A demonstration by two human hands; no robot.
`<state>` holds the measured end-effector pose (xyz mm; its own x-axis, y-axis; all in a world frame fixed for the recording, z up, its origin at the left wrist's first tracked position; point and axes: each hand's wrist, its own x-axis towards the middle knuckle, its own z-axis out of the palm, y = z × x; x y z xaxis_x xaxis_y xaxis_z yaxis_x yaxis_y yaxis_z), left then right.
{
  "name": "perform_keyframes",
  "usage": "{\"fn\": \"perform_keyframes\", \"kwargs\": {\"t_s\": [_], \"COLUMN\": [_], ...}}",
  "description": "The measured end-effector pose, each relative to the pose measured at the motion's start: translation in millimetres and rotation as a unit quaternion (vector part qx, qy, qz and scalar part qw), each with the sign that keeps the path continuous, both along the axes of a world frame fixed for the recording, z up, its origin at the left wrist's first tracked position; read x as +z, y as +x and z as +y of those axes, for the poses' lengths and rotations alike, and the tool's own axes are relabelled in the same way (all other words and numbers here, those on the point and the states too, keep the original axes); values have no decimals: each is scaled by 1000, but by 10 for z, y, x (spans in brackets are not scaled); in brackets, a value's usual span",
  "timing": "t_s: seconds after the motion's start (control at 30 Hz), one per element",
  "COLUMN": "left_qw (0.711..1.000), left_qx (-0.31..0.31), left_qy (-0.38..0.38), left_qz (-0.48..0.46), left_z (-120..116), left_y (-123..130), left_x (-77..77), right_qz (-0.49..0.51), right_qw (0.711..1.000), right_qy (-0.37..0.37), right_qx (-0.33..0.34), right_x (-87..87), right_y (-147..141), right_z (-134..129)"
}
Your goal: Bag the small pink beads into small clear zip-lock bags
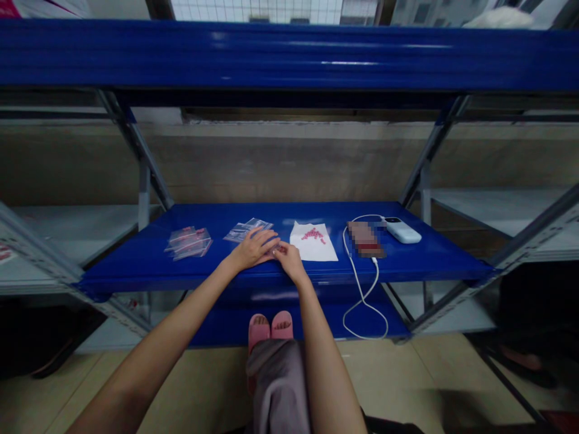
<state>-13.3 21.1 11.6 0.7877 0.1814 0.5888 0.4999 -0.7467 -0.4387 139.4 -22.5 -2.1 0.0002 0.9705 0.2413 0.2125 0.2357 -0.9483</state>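
Observation:
Close to the front edge of the blue shelf, my left hand and my right hand meet. A small clear plastic bag shows between them, mostly covered by my fingers. My left fingers lie long and close together over the bag, while my right fingertips pinch its right side. Just behind my left hand lie several flat clear bags. On a white paper sheet right of my right hand is a loose pile of small pink pieces.
Clear bags with pink pieces inside form a pile at the left. On the right lie a partly blurred phone, a white power bank and a white cable hanging over the edge. Metal posts flank the shelf.

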Motion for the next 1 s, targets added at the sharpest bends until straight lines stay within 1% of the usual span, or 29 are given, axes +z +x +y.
{"fn": "perform_keyframes", "kwargs": {"t_s": [0.1,0.17,0.27,0.33,0.4,0.47,0.5,0.53,0.6,0.63,0.7,0.77,0.83,1.0], "left_qw": [1000,1000,997,991,988,987,987,987,984,983,981,979,976,971], "left_qx": [-8,-7,5,16,26,29,28,27,33,38,45,46,49,57], "left_qy": [-5,-13,-18,-15,-23,-39,-47,-54,-68,-75,-89,-100,-110,-121], "left_qz": [-5,-16,-77,-129,-153,-152,-150,-151,-159,-161,-165,-171,-180,-197], "left_z": [2,14,36,44,43,36,32,29,27,28,32,36,38,40], "left_y": [-2,-15,-47,-65,-72,-70,-67,-64,-57,-54,-50,-47,-46,-46], "left_x": [-1,-10,-24,-27,-22,-13,-8,-4,2,4,5,6,7,6], "right_qz": [-9,7,36,18,-26,-93,-141,-199,-290,-321,-359,-380,-398,-434], "right_qw": [1000,1000,999,999,1000,993,982,964,915,892,858,838,827,825], "right_qy": [-2,-6,-18,-15,5,32,40,45,19,-7,-49,-74,-87,-118], "right_qx": [-17,-19,20,31,-2,-69,-115,-172,-281,-319,-364,-385,-388,-343], "right_x": [-4,-10,9,65,158,268,319,362,417,429,429,417,410,419], "right_y": [-17,-28,-19,25,110,239,317,400,569,646,770,841,861,836], "right_z": [0,-10,-46,-85,-137,-202,-238,-274,-335,-358,-379,-369,-337,-242]}}
